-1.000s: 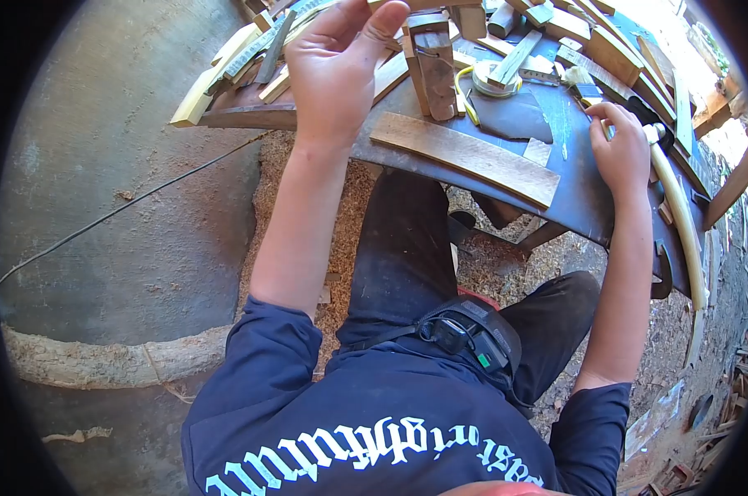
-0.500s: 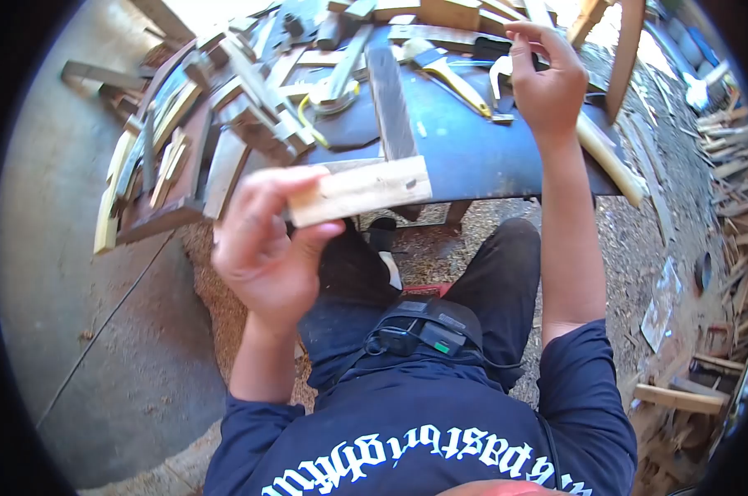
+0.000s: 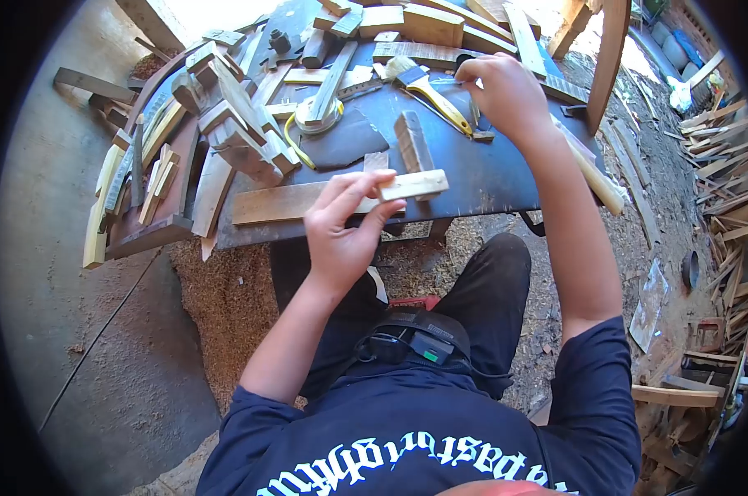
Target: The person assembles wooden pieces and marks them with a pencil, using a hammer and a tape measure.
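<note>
Between the thumb and fingers of my left hand (image 3: 341, 227) is a small pale wooden block (image 3: 415, 183), held over the front edge of the workbench. A darker wooden strip (image 3: 414, 142) crosses behind the block and looks joined to it. My right hand (image 3: 506, 95) is raised over the bench to the right, thumb and fingertips pinched together; what they hold, if anything, is too small to make out. Just left of its fingers lies a paintbrush (image 3: 440, 103) with a yellow handle. Below my right wrist, a pale wooden handle (image 3: 599, 178) sticks out past the bench edge.
A flat board (image 3: 275, 203) lies along the front of the blue-black workbench (image 3: 481, 182). A tape measure (image 3: 319, 117) sits among many wood offcuts at the left and back. A curved wooden piece (image 3: 612, 66) stands at the right. Scrap wood (image 3: 725, 157) is piled on the ground there.
My left hand has moved right and lower towards the bench with the block, uncovering the flat board. My right hand has shifted left, nearer the paintbrush.
</note>
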Tool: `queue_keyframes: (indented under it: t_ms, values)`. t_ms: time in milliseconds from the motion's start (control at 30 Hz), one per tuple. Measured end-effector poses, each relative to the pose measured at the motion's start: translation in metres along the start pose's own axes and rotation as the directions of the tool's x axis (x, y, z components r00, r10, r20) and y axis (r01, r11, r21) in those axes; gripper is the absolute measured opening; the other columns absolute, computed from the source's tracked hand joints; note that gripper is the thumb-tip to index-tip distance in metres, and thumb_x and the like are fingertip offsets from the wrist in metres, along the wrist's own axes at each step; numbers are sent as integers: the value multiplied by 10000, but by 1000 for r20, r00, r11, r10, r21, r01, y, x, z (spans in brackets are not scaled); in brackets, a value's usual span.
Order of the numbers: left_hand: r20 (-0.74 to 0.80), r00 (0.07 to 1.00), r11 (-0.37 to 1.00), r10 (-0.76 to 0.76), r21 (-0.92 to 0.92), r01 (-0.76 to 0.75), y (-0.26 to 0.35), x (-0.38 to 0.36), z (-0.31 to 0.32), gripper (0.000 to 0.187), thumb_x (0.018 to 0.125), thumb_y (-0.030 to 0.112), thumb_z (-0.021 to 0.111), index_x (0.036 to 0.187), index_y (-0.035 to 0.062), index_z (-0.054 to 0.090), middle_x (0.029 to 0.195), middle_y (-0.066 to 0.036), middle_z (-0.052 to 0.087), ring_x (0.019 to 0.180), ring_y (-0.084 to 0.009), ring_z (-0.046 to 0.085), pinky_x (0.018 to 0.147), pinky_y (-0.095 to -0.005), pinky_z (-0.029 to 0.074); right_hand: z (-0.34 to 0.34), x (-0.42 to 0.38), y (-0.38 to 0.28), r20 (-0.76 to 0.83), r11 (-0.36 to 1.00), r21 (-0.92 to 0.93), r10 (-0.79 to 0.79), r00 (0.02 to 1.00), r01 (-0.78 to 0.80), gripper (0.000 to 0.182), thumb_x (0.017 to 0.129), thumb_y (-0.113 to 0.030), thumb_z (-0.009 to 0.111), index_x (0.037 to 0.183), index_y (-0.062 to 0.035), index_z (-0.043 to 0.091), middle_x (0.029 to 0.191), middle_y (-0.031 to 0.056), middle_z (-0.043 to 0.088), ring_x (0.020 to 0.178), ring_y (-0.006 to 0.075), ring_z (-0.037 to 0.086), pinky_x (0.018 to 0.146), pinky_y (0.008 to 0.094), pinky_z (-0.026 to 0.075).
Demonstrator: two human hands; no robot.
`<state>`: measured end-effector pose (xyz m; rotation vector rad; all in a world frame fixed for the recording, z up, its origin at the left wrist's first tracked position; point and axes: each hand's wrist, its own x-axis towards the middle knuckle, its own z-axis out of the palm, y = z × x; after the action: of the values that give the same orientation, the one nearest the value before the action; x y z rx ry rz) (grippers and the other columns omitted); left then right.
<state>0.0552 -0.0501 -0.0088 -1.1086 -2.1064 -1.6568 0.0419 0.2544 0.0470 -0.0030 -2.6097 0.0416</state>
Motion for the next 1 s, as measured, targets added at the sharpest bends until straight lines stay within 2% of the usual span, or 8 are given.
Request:
queue_keyframes:
  t_ms: [133,300,533,667,800,867,933,1000]
  values:
    - [18,1000,995,2,102,-4,-9,-5,0,389,824,58,895,1199,40,797,1086,-109,762,922,-222,708,855,-360,584,15,18,-22,288,997,62,33,957,-53,170,904,-157,670,950,-136,832,966,160,789,978,361,767,900,487,594]
    - [64,998,964,6,263,-23,3,-4,-14,458,845,86,893,1286,69,772,1318,-123,694,1032,-254,723,882,-358,581,12,8,-53,238,973,-230,20,971,36,174,910,-81,627,902,-52,798,959,159,793,1001,335,757,838,461,623]
    - [-176,953,891,248,429,-153,7,5,-89,279,910,27,804,1187,9,777,1136,-147,728,990,-243,715,830,-339,568,-1,-12,-70,360,931,-361,193,913,-55,136,884,-61,668,931,-37,793,967,172,791,975,340,768,829,459,627]
    - [-351,899,903,263,418,-101,-8,20,-122,259,969,26,723,1224,-11,747,1119,-110,716,930,-177,673,772,-293,529,-10,-10,-69,398,937,-317,274,875,-149,129,830,-96,725,913,-12,776,986,198,783,950,358,771,856,479,621]
    - [-378,876,930,300,321,-180,-38,48,-143,345,991,140,686,1309,7,697,1243,-128,672,1049,-197,645,852,-316,524,-35,-2,-66,295,939,37,318,901,-343,178,808,-162,761,871,-1,721,809,194,739,742,343,741,731,447,581]
    - [-390,885,957,253,233,-171,-49,67,-149,441,983,281,659,1352,41,667,1253,-170,663,1093,-291,638,923,-396,527,-40,6,-58,171,903,243,319,932,-354,162,859,-150,748,863,-5,676,710,97,677,626,175,669,638,361,537]
    - [-356,927,991,119,-11,-131,-63,85,-155,575,989,257,642,1503,20,543,1451,-165,565,1283,-280,563,1085,-401,463,-50,18,-65,202,745,557,309,929,-368,127,914,-115,711,889,2,666,757,64,681,656,121,661,627,301,533]
    - [-272,962,986,33,-151,-76,-55,95,-158,723,958,265,612,1607,10,422,1584,-180,459,1432,-304,463,1202,-427,384,-58,30,-96,161,531,809,211,964,-251,87,973,-62,690,974,19,659,814,60,692,750,147,717,703,282,596]
